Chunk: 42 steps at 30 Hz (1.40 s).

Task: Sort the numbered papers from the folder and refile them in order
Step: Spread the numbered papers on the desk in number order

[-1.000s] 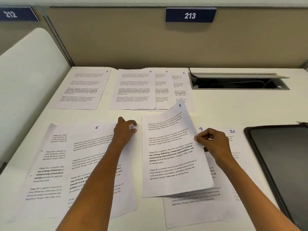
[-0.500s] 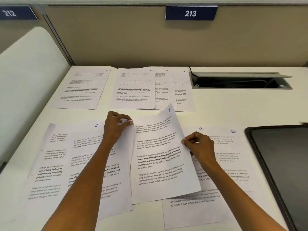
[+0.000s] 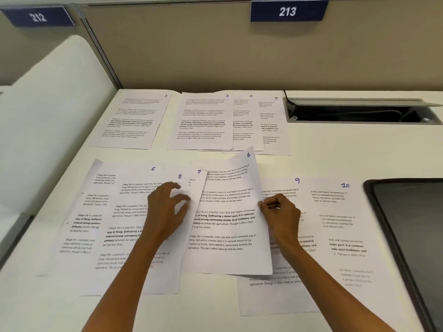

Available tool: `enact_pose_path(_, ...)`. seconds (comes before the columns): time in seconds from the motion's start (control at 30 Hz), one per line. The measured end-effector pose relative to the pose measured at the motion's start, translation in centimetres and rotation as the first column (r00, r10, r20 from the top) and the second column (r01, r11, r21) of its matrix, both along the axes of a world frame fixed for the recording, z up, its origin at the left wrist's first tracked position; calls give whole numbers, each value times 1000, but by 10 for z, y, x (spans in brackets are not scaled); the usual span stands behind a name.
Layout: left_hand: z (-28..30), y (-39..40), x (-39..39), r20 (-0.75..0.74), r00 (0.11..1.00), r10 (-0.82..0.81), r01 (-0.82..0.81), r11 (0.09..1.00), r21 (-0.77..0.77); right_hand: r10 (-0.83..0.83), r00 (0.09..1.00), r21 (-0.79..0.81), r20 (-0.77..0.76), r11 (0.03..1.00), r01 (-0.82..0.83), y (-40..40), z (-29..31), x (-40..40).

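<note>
Pinching the right edge of sheet 8 between thumb and curled fingers, the right hand sits at about 5 o'clock from frame centre, forearm running off the bottom edge; sheet 8 is tilted, top corner leaning toward 1 o'clock, lower right part overlapping sheet 9. Left hand at about 7 o'clock, fingers spread and bent, tips on sheet 2, grasping nothing that I can see. Sheet 2 lies over sheet 6 and sheet 7, only a narrow strip of 7 showing between 2 and 8. One more sheet pokes out from under 6 at 9 o'clock, number hidden. Sheet 10 at 3 o'clock, just beside 9, their edges overlapping; which is on top, cannot tell. Folder dark, at far 3 o'clock, its edge touching or just beside 10. Far row, 12 o'clock: sheet 1 lying alone at 11 o'clock, then sheet 3 over sheet 4 over sheet 5, fanned toward 1 o'clock. Cable slot open in the desk at 2 o'clock. Beyond it a partition with plates 213 and 212.
</note>
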<state>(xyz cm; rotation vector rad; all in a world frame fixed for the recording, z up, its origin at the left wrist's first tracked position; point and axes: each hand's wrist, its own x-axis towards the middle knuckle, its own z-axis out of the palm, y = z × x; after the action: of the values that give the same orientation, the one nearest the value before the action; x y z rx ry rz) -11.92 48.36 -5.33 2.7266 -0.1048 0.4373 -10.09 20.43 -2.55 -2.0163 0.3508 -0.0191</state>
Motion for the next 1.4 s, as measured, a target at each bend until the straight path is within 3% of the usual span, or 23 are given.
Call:
enact_pose_path(0.2,-15,2,-43,-155,988,8,24,980,199,94,995,18,-24,995,-94,8,-3,-8)
enact_pose_path(0.43,-6,-18,-40,-307,943,130,-89,986,143,165,981,-2,-98,986,-166,13,-5,-3)
enact_pose_path(0.77,1,-50,-31,-386,894,228,-197,973,119,187,981,-23,-53,982,-188,11,-16,-3)
enact_pose_path(0.87,5,-46,-35,-305,923,233,-223,973,67,212,977,-85,12,974,-211,5,-12,-4)
enact_pose_path(0.93,7,-35,-48,-164,921,354,-361,932,-20,311,942,-382,124,891,-244,-4,-16,-9)
enact_pose_path(1.0,8,-21,-68,-2,838,546,-541,830,-140,464,873,-650,153,712,-264,-14,-27,-16)
enact_pose_path(1.07,4,-7,-89,70,704,707,-684,701,-204,557,828,-730,68,594,-339,-21,-40,-21)
enact_pose_path(1.13,-2,6,-104,-8,629,777,-763,615,-198,576,817,-746,4,546,-381,-25,-50,-21)
enact_pose_path(1.3,-10,37,-110,-173,711,682,-702,703,-112,514,846,-618,143,714,-329,10,-21,-13)
enact_pose_path(1.4,-3,35,-102,-247,693,677,-707,706,-47,516,835,-433,189,807,-401,54,8,-18)
